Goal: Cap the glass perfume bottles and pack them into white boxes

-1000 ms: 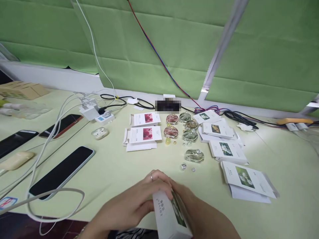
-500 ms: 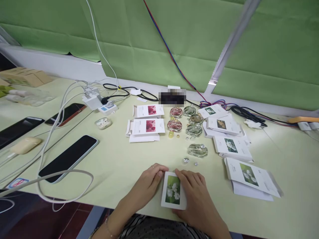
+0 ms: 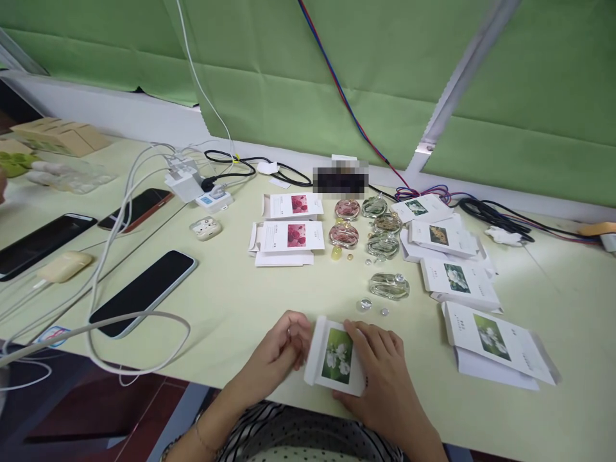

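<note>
My right hand [image 3: 385, 366] grips a small white carton [image 3: 337, 358] printed with white flowers on green, thumb at the near edge and fingers along the far side. A flap stands out on the carton's left end. Just left of that flap is my left hand [image 3: 279, 353], its fingers loosely curled and apart from the thumb, seemingly clear of the carton. Beyond the hands lies an oval clear glass bottle [image 3: 389, 287]. Two small clear round pieces, the larger a glass ball [image 3: 364, 305], lie before it.
Flattened flower-print cartons [image 3: 498, 337] line the right, and two red-print cartons [image 3: 291, 236] lie left of several glass bottles [image 3: 343, 235]. A phone [image 3: 144, 294], looping white cables [image 3: 166, 314], chargers [image 3: 185, 181] and an earbud case [image 3: 205, 228] occupy the left side.
My left hand has drawn slightly away from the carton, its fingers curling. The carton has tilted in my right hand, and its left-end flap now sticks out. The camera view has shifted slightly.
</note>
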`<state>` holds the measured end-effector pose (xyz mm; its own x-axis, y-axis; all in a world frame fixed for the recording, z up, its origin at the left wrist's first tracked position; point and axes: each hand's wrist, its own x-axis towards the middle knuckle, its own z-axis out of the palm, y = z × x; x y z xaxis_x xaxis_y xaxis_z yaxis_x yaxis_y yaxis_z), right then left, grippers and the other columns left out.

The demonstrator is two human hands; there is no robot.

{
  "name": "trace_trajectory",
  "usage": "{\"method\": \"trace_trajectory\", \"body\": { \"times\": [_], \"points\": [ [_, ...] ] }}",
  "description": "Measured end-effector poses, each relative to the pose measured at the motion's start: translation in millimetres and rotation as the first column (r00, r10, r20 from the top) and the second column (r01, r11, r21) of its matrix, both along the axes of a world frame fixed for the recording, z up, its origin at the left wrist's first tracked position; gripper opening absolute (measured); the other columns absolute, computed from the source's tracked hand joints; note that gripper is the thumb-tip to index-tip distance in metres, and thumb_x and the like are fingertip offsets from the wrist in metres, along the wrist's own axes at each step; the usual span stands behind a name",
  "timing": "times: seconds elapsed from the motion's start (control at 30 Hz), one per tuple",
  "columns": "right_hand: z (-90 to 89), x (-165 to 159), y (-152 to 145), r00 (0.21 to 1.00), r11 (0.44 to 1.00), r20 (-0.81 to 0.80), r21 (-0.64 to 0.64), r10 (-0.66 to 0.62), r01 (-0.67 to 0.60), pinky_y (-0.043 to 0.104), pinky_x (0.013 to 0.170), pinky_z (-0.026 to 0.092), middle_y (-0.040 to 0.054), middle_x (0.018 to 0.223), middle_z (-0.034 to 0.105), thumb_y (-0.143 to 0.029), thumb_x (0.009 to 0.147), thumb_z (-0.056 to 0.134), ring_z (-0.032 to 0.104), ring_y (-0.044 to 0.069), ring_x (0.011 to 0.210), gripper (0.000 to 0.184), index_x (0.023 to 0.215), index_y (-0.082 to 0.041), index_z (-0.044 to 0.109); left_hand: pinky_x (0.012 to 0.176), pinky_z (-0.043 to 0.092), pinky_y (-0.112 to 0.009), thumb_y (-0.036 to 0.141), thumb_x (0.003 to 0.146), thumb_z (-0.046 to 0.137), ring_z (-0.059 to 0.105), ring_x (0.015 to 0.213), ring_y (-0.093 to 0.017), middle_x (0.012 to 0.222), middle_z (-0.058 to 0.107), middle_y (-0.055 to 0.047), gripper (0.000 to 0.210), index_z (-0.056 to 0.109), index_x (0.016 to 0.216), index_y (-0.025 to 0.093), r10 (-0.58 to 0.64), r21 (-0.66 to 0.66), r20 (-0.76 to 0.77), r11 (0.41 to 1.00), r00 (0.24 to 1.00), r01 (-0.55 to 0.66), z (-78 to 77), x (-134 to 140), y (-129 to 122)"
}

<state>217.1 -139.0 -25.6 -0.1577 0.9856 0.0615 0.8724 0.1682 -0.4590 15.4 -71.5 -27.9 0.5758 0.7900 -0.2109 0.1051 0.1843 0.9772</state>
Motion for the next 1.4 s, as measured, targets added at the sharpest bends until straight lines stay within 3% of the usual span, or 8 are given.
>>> {"method": "trace_trajectory", "body": {
  "times": [0.2, 0.33, 0.43, 0.53, 0.73, 0.9, 1.0, 1.4],
  "points": [
    [-0.4, -1.3, -0.2, 0.999, 0.998, 0.039, 0.058, 0.015, -0.018, 0.045, 0.091, 0.028, 0.0104, 0.121, 0.050, -0.039, 0.068, 0.060, 0.043, 0.030, 0.109, 0.070, 0.130, -0.021, 0.036, 0.059, 0.040, -0.023, 0.015, 0.082, 0.038, 0.052, 0.064, -0.013, 0.075, 0.056, 0.000, 0.020, 0.047, 0.099, 0.020, -0.129, 0.166, -0.312, 0.968, 0.941, 0.187, 11.0, 1.0, -7.1],
    [-1.2, -2.2, 0.1, 0.999, 0.995, 0.040, 0.104, -0.011, 0.007, 0.045, 0.090, 0.029, 0.0102, 0.119, 0.051, -0.039, 0.066, 0.061, 0.044, 0.030, 0.107, 0.068, 0.128, -0.021, 0.038, 0.073, 0.042, -0.026, 0.005, 0.070, 0.040, 0.053, 0.084, -0.017, 0.094, 0.058, -0.002, 0.036, 0.050, 0.100, 0.022, -0.162, 0.218, -0.343, 0.944, 0.925, 0.246, 23.3, 5.1, -2.4],
    [-4.6, -0.9, -0.7, 1.000, 0.993, 0.022, 0.116, -0.014, 0.012, 0.046, 0.090, 0.028, 0.0102, 0.119, 0.050, -0.038, 0.065, 0.062, 0.043, 0.030, 0.107, 0.070, 0.129, -0.021, 0.036, 0.073, 0.043, -0.027, 0.005, 0.069, 0.039, 0.053, 0.082, -0.018, 0.090, 0.057, -0.002, 0.036, 0.050, 0.100, 0.021, -0.218, 0.177, -0.331, 0.941, 0.918, 0.287, 25.8, 5.4, 2.6],
    [-9.2, 2.2, -2.8, 1.000, 0.991, 0.001, 0.137, -0.001, 0.001, 0.046, 0.089, 0.029, 0.0121, 0.119, 0.048, -0.039, 0.066, 0.063, 0.041, 0.030, 0.108, 0.073, 0.130, -0.019, 0.033, 0.075, 0.044, -0.028, 0.007, 0.068, 0.045, 0.051, 0.088, -0.019, 0.097, 0.055, -0.004, 0.038, 0.049, 0.103, 0.020, -0.182, 0.171, -0.290, 0.956, 0.940, 0.238, 23.9, 6.9, 5.0],
    [-16.6, 3.1, -10.5, 0.998, 0.956, -0.035, 0.289, -0.047, 0.055, 0.046, 0.086, 0.033, 0.0167, 0.120, 0.043, -0.038, 0.070, 0.060, 0.041, 0.031, 0.108, 0.074, 0.131, -0.016, 0.025, 0.063, 0.045, -0.024, 0.012, 0.072, 0.044, 0.052, 0.076, -0.015, 0.092, 0.055, -0.002, 0.047, 0.043, 0.117, 0.024, -0.129, -0.067, -0.140, 0.990, 0.982, 0.121, 31.2, 24.7, -0.6],
    [-17.9, -9.7, -17.7, 0.988, 0.878, 0.037, 0.464, -0.152, 0.117, 0.048, 0.086, 0.029, 0.0138, 0.117, 0.049, -0.028, 0.071, 0.059, 0.044, 0.031, 0.106, 0.056, 0.124, -0.024, 0.038, 0.068, 0.044, -0.028, 0.028, 0.083, 0.038, 0.055, 0.081, -0.018, 0.092, 0.058, -0.005, 0.025, 0.057, 0.098, 0.020, -0.042, 0.123, -0.409, 0.987, 0.912, 0.101, 52.9, 26.8, 0.3],
    [-18.3, -15.5, -18.1, 0.987, 0.849, 0.078, 0.522, -0.141, 0.080, 0.048, 0.086, 0.028, 0.0122, 0.115, 0.052, -0.027, 0.071, 0.059, 0.047, 0.030, 0.104, 0.049, 0.118, -0.026, 0.044, 0.072, 0.043, -0.029, 0.037, 0.086, 0.035, 0.057, 0.085, -0.020, 0.092, 0.061, -0.004, 0.029, 0.058, 0.095, 0.022, -0.085, 0.098, -0.516, 0.983, 0.852, 0.158, 59.6, 18.0, 1.9],
    [-23.4, -17.3, -9.8, 0.992, 0.862, 0.094, 0.506, -0.088, 0.029, 0.047, 0.090, 0.026, 0.0123, 0.118, 0.053, -0.030, 0.069, 0.062, 0.046, 0.028, 0.108, 0.052, 0.118, -0.025, 0.046, 0.073, 0.044, -0.026, 0.041, 0.085, 0.038, 0.054, 0.086, -0.017, 0.096, 0.061, -0.002, 0.027, 0.051, 0.095, 0.020, -0.077, -0.058, -0.288, 0.996, 0.955, 0.063, 37.8, 7.5, 1.5]
  ]
}}
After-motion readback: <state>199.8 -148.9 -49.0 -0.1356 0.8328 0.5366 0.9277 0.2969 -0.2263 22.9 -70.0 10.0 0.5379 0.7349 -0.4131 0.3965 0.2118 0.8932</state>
